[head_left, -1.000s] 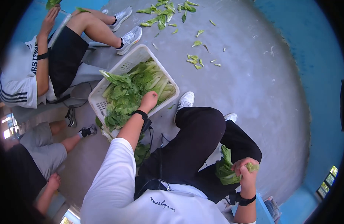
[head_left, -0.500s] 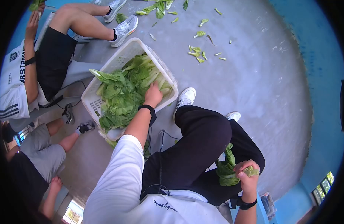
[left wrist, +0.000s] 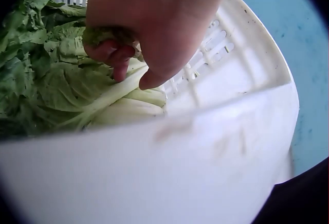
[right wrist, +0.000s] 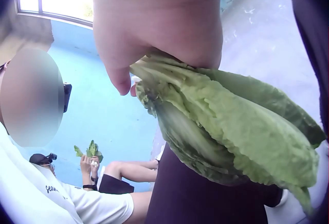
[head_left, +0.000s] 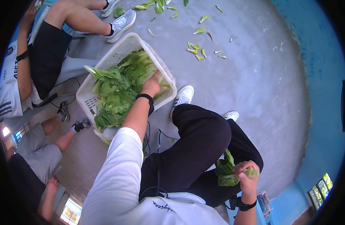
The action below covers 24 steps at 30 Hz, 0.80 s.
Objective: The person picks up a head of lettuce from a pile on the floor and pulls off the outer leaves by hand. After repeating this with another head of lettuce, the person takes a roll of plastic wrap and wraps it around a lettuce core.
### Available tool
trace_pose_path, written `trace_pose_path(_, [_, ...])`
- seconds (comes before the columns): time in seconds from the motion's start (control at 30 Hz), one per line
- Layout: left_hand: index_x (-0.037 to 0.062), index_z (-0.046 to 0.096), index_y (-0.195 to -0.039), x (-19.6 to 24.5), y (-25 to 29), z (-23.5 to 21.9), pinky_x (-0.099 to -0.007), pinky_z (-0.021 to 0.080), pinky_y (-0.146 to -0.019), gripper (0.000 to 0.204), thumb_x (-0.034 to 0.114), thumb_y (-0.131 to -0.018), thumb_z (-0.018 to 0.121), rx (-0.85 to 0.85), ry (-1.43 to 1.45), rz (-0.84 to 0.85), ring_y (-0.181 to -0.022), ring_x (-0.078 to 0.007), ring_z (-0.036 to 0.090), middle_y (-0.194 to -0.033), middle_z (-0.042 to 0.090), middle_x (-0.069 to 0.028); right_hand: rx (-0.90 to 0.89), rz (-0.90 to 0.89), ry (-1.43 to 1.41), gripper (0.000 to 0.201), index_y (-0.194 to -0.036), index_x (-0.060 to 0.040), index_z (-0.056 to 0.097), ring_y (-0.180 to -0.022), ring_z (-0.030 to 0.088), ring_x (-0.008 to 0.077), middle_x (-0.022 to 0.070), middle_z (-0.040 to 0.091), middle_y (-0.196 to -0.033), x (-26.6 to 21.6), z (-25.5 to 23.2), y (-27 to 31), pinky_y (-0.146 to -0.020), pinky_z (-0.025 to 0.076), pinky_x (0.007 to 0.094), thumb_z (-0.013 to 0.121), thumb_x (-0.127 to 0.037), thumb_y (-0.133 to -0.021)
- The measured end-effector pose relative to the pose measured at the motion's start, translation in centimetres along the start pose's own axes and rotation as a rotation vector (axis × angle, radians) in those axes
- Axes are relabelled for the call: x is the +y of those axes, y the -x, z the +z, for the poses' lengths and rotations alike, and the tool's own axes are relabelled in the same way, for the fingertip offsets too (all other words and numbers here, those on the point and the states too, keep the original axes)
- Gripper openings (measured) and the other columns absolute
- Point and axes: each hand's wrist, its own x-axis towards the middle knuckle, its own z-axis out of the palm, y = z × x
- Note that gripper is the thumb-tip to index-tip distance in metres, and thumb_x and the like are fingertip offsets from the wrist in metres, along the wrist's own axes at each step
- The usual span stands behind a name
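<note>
My left hand [head_left: 151, 85] is inside the white plastic basket [head_left: 163, 67], over the pale stems at its right side. In the left wrist view its curled fingers [left wrist: 121, 62] and thumb pinch a pale stalk of a lettuce head [left wrist: 97, 103]; the palm side is mostly hidden. Leafy green lettuce heads [head_left: 114, 93] fill much of the basket. Above my right thigh, my right hand [head_left: 247, 176] grips another lettuce head [right wrist: 221, 121] by its stem end. Its leaves hang out past the fingers.
Loose leaves and trimmings [head_left: 195, 48] lie scattered on the grey floor [head_left: 255, 90]. A seated person's shoe [head_left: 122, 26] is beyond the basket, and another seated person's shoe [head_left: 81, 124] is at its left. A thin black cable [head_left: 157, 150] runs beside my leg.
My left hand has moved from above the greens down among the pale stems. The basket sits slightly further left in view. My right hand keeps its grip on the lettuce head.
</note>
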Motion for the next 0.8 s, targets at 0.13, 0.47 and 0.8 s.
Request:
trace_pose_path(0.13, [0.0185, 0.038, -0.151, -1.1, -2.5, 0.8, -0.0451, 0.050, -0.100, 0.078, 0.021, -0.082, 0.074, -0.047, 0.090, -0.063, -0.119, -0.0346, 0.063, -0.125, 0.064, -0.0221, 0.013, 0.008, -0.001, 0.023, -0.087, -0.0022, 0.062, -0.081, 0.065, 0.0204, 0.0081, 0.064, -0.081, 0.0, 0.3, -0.3, -0.075, 0.051, 0.0315, 0.079, -0.015, -0.079])
trace_pose_path(0.47, [0.0069, 0.055, -0.106, -2.1, 1.1, -2.3, -0.0452, 0.051, -0.091, 0.042, 0.015, -0.074, 0.081, 0.067, 0.123, 0.212, -0.109, -0.0387, 0.062, -0.112, 0.063, -0.0203, 0.000, -0.018, -0.014, 0.022, -0.087, -0.0021, 0.061, -0.081, 0.065, 0.0200, 0.0081, 0.063, -0.080, -0.3, 1.1, -0.6, -0.075, 0.050, 0.0308, 0.078, -0.014, -0.079])
trace_pose_path(0.8, [0.0046, 0.072, -0.117, -5.7, 4.1, -4.8, -0.0410, 0.053, -0.086, 0.049, 0.021, -0.073, 0.086, -0.013, 0.262, 0.241, -0.093, -0.0336, 0.068, -0.101, 0.071, -0.0186, -0.010, 0.005, 0.035, 0.021, -0.093, 0.0006, 0.064, -0.083, 0.068, 0.0183, 0.0054, 0.063, -0.081, -1.4, 2.4, 2.0, -0.079, 0.054, 0.0294, 0.076, 0.003, -0.076])
